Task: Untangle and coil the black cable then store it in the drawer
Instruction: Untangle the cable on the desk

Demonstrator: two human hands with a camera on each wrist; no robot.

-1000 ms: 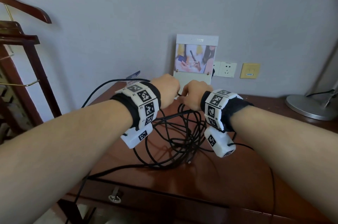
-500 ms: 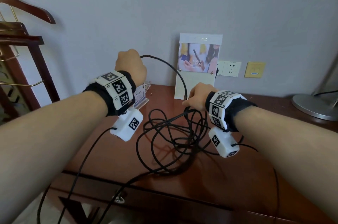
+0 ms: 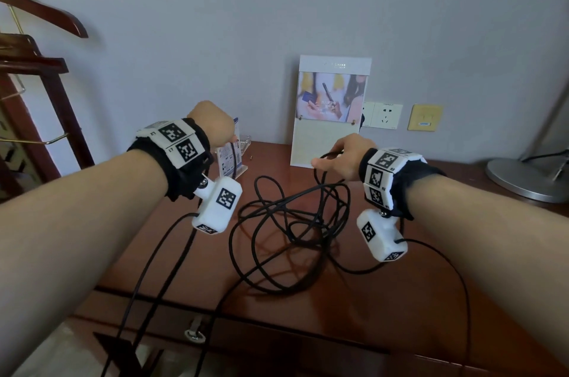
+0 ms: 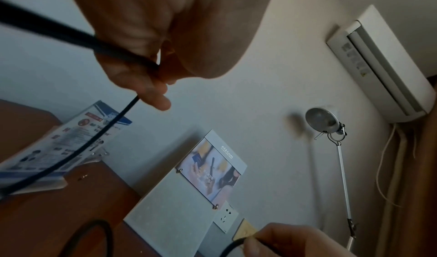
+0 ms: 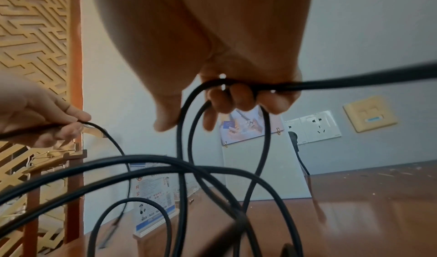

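Observation:
The black cable lies in a loose tangle of loops on the brown desk. My left hand is raised over the desk's far left and pinches one strand of the cable between thumb and fingers. My right hand is at the back of the tangle, with its fingers curled round gathered loops of the cable. Strands hang over the front edge at the left. The drawer front with a ring pull is below the desk's front edge.
A leaflet stand sits just behind my left hand. A picture board leans on the wall by the sockets. A lamp base stands at the far right and a wooden coat stand at the left.
My hands were together over the tangle. The left hand pulled a strand up and to the left, then came lower. The right hand shifted a little to the right, still holding loops.

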